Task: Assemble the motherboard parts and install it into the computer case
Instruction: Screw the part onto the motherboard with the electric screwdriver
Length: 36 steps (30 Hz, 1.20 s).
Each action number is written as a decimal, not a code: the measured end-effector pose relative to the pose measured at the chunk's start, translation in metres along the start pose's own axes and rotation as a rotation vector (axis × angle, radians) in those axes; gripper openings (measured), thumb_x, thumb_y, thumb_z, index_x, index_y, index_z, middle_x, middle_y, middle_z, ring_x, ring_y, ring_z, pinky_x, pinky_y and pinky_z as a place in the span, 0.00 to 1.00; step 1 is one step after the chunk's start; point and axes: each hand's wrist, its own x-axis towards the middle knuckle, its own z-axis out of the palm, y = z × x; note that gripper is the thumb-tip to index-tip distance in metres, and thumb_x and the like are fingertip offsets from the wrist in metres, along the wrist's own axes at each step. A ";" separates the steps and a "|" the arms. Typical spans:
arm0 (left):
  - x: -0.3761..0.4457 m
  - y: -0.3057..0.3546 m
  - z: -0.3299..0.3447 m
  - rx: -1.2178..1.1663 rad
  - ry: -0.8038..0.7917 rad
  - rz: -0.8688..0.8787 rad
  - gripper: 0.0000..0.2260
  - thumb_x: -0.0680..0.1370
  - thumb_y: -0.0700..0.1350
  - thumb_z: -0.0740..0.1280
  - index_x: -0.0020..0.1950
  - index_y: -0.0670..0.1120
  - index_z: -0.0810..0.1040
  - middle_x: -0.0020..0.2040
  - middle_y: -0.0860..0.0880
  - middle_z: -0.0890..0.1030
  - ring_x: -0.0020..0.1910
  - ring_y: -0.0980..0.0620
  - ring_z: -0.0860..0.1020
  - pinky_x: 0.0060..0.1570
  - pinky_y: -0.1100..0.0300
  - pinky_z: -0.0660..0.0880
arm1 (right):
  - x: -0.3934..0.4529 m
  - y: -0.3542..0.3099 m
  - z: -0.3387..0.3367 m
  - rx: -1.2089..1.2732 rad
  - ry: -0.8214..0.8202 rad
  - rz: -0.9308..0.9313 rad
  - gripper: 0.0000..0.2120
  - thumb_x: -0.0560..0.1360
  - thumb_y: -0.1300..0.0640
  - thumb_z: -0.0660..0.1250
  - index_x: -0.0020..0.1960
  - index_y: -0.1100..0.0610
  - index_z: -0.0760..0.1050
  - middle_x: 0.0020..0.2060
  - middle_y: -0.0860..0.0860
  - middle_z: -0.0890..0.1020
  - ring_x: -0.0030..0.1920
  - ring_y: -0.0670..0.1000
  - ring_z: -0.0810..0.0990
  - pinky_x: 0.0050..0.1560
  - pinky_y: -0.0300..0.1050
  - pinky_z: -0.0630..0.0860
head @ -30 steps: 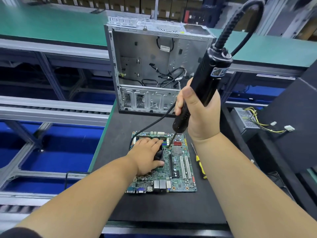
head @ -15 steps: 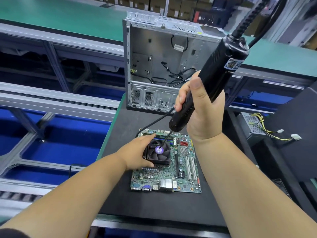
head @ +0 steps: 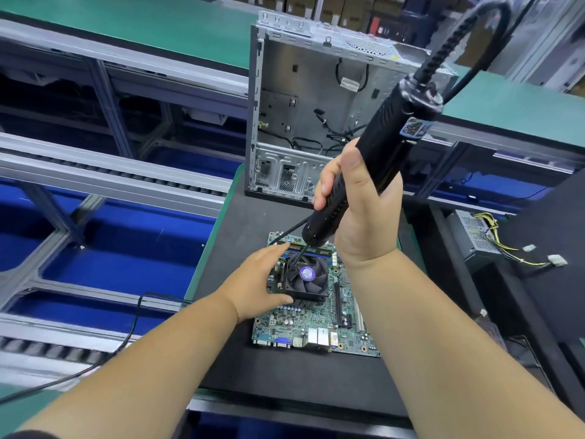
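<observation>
Right grip: right hand (head: 357,210) wraps fingers and thumb round the lower barrel of a black electric screwdriver (head: 373,160), held tilted, top leaning up and to the right.
Left grip: left hand (head: 259,280) has its fingers loosely spread against the left side of the cooler fan (head: 305,277), thumb at the fan's near-left corner, fingertips at its far-left edge; it steadies the fan without closing round it.
Screwdriver: ribbed black body, a small blue-and-white label near the top, a coiled strain relief and a looping black cable leaving the top end; its thin bit (head: 299,256) points down to the fan's far-left corner.
Cooler fan: square black frame, dark blades, a round purple-and-white sticker on the hub, finned heatsink visible beneath the near edge; it sits on the far half of the motherboard.
Motherboard (head: 316,324): green board, lying flat on the black surface (head: 285,375); upright slots to the right of the fan, memory sticks just beyond it, silver and blue ports along the near edge.
Computer case (head: 304,122): bare grey metal, open side facing the camera, standing upright on the far end of the surface, loose black cables inside.
Power supply (head: 474,236): grey box with yellow and black leads, to the right, off the surface.
</observation>
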 end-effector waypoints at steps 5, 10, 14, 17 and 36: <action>-0.019 -0.014 0.007 -0.072 0.187 -0.047 0.23 0.68 0.55 0.77 0.60 0.55 0.73 0.56 0.59 0.73 0.59 0.58 0.71 0.62 0.60 0.70 | -0.004 0.019 0.005 -0.036 -0.033 0.027 0.15 0.73 0.48 0.70 0.41 0.56 0.69 0.25 0.51 0.73 0.23 0.53 0.71 0.31 0.44 0.69; -0.018 -0.011 0.011 -0.095 0.122 -0.057 0.07 0.74 0.49 0.73 0.48 0.57 0.77 0.45 0.63 0.76 0.50 0.58 0.74 0.53 0.64 0.72 | -0.005 0.029 0.005 -0.035 -0.026 0.058 0.17 0.73 0.47 0.70 0.42 0.58 0.67 0.26 0.52 0.72 0.24 0.54 0.70 0.31 0.46 0.69; -0.017 -0.010 0.014 -0.173 0.118 -0.109 0.10 0.74 0.48 0.73 0.42 0.60 0.73 0.42 0.62 0.77 0.43 0.62 0.75 0.44 0.74 0.67 | -0.004 0.030 0.005 -0.053 -0.033 0.062 0.18 0.72 0.48 0.70 0.42 0.60 0.66 0.26 0.52 0.72 0.24 0.53 0.70 0.30 0.45 0.68; -0.018 -0.014 0.014 -0.201 0.093 -0.123 0.10 0.74 0.47 0.73 0.43 0.60 0.74 0.46 0.61 0.78 0.46 0.63 0.76 0.45 0.76 0.67 | -0.006 0.031 0.009 -0.039 -0.066 0.082 0.24 0.70 0.44 0.74 0.44 0.61 0.66 0.27 0.52 0.72 0.24 0.52 0.69 0.29 0.43 0.68; -0.017 -0.024 0.031 -0.073 0.144 -0.114 0.12 0.72 0.47 0.74 0.39 0.60 0.71 0.34 0.63 0.74 0.36 0.65 0.73 0.36 0.78 0.63 | 0.000 0.041 0.029 0.035 -0.175 0.172 0.44 0.59 0.18 0.61 0.45 0.61 0.67 0.28 0.54 0.71 0.25 0.52 0.66 0.28 0.43 0.65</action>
